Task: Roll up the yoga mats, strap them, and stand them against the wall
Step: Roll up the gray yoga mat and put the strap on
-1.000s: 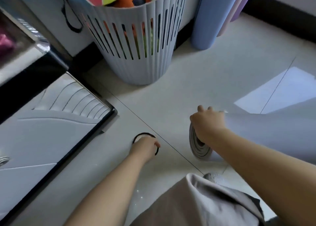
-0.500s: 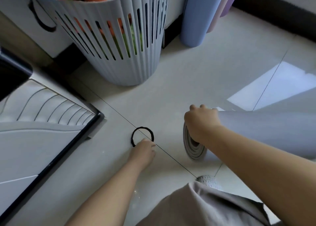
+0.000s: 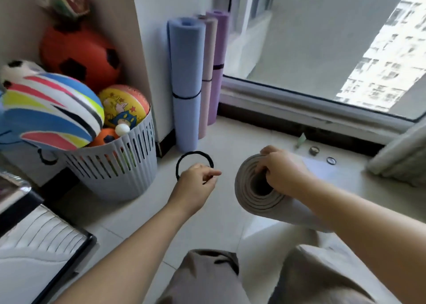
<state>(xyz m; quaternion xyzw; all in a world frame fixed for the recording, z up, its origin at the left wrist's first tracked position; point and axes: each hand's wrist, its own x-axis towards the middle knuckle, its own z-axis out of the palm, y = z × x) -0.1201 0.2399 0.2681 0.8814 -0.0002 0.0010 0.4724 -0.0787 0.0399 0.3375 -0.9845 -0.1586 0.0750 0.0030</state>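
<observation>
A rolled grey yoga mat (image 3: 258,202) is lifted off the floor, its spiral end facing me. My right hand (image 3: 283,172) grips that end, thumb inside the core. My left hand (image 3: 196,179) pinches a black elastic band (image 3: 193,155), held up as a ring just left of the mat's end. Three rolled mats stand upright in the corner, each with a black band around it: a blue mat (image 3: 185,82), a pink mat (image 3: 207,73) and a purple mat (image 3: 217,66).
A slatted grey basket (image 3: 119,172) full of balls stands at the left by the wall. A dark-framed panel (image 3: 53,246) lies at lower left. A window sill (image 3: 299,101) runs along the back; small items (image 3: 314,150) and a curtain (image 3: 398,161) lie at right. My knees fill the bottom.
The left hand picked the black band up off the floor. The right hand raised the grey mat's end from the floor. The camera tilted up, revealing the standing mats and window.
</observation>
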